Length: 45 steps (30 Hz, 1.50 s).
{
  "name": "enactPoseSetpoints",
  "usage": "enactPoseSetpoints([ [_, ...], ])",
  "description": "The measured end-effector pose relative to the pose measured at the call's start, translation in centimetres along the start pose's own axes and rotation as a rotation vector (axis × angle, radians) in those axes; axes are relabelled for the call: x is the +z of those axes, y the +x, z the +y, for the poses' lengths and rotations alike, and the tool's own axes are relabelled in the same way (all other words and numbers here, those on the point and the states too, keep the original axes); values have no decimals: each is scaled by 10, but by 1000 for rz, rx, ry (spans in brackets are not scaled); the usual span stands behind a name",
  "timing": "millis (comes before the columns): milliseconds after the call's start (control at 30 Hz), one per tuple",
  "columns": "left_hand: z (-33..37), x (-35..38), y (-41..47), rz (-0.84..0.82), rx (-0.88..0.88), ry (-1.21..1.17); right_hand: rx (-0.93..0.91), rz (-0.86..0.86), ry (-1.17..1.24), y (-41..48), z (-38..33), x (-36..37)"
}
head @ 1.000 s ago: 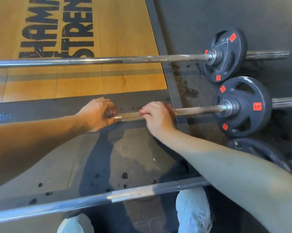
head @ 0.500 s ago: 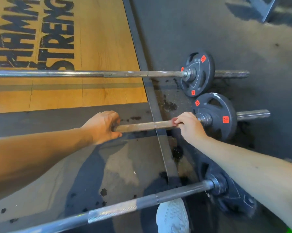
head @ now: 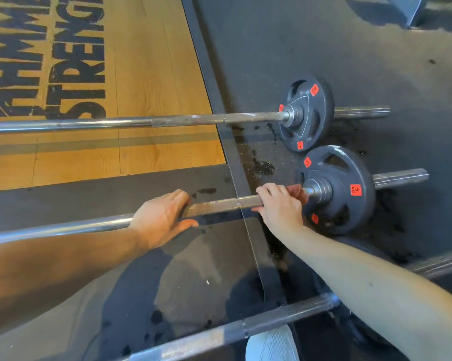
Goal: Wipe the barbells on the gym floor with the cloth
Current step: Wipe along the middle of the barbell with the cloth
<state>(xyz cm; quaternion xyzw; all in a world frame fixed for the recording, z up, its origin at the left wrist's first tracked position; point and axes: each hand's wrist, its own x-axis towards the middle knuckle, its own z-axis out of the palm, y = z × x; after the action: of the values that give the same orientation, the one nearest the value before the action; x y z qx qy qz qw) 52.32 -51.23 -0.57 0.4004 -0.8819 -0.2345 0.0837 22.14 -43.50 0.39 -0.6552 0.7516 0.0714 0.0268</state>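
Note:
Three barbells lie side by side on the gym floor. The middle barbell point(head: 219, 205) carries a black 5 kg plate point(head: 349, 188) at its right end. My right hand point(head: 279, 208) grips a reddish cloth point(head: 299, 191) wrapped round this bar, right beside the plate's steel collar. My left hand point(head: 162, 217) rests on the same bar further left, with its fingers laid nearly straight over it and the thumb below. The far barbell point(head: 141, 121) and the near barbell point(head: 271, 317) lie untouched.
The far barbell's black plate point(head: 307, 113) stands close behind the middle one. A wooden platform point(head: 154, 74) with black lettering fills the upper left, edged by a dark metal frame point(head: 235, 157). Wet dark spots mark the rubber floor point(head: 323, 35). My white shoe point(head: 271, 345) shows at the bottom.
My right hand has slid the cloth rightward along the middle bar, up to the plate's collar. My left hand's fingers have loosened from a curl to nearly straight.

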Motion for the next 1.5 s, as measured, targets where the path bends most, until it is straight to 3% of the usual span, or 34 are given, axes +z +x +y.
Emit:
enactPoseSetpoints([
  [167,0,-1,1,-12,1,-13,11,-122,115,8,1,0],
  [333,-2,3,0,-16,14,8,-57,59,289,-2,15,20],
  [467,-3,1,2,-41,36,26,-140,124,262,2,19,23],
  [567,-6,-1,8,-108,-40,-29,-198,-56,275,12,25,4],
  [633,-6,-6,18,-192,-142,-166,-137,-356,412,25,27,-25],
  [700,-8,-11,32,-319,-261,-495,-94,-684,433,49,25,-51],
  [767,-14,-17,44,-483,-313,-732,-201,-806,262,76,24,-65],
  [867,-19,-22,50,-611,-304,-788,-239,-853,192,87,20,-72],
  [1033,-15,-19,47,-532,-322,-670,-78,-708,402,60,23,-68],
  [1100,-11,-18,44,-486,-314,-617,58,-624,684,41,27,-57],
  [1167,-8,-21,41,-427,-285,-465,154,-407,928,22,37,-44],
  [1267,-8,-25,34,-285,-190,-222,258,53,830,2,61,-31],
  [1333,-8,-24,29,-168,-74,-155,372,257,737,-8,69,-21],
  [1500,-3,-19,27,-97,170,-21,436,411,770,-21,10,8],
])
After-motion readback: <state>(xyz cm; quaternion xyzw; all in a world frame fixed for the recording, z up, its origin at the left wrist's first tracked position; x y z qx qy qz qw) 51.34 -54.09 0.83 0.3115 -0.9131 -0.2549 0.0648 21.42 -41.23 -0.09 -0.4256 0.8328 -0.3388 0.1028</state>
